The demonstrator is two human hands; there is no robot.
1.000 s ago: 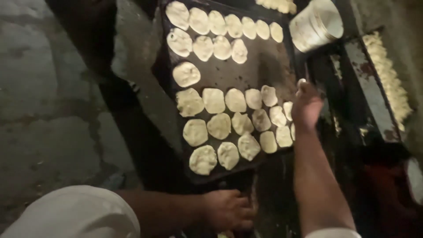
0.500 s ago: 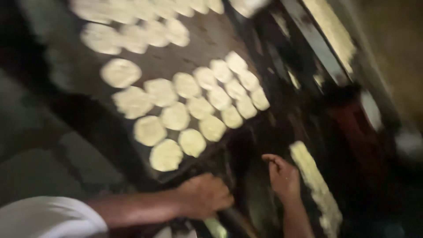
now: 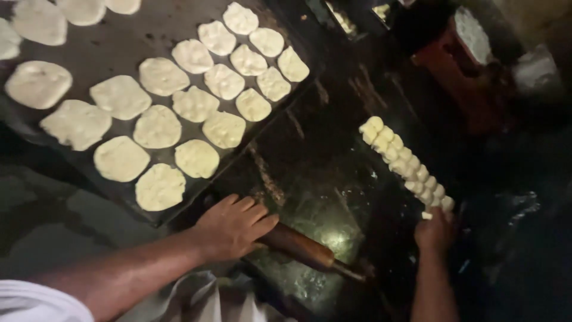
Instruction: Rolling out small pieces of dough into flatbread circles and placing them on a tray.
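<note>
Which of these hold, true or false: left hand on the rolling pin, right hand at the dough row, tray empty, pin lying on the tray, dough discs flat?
1. The left hand rests on the rolling pin. True.
2. The right hand is at the near end of the dough row. True.
3. The tray is empty. False: it is covered with flat dough discs.
4. The pin lies on the tray. False: it lies on the dark worktop beside the tray.
5. The discs are flattened, pale rounds. True.
6. The dough row sits on the tray. False: it lies apart, to the right of the worktop.
</note>
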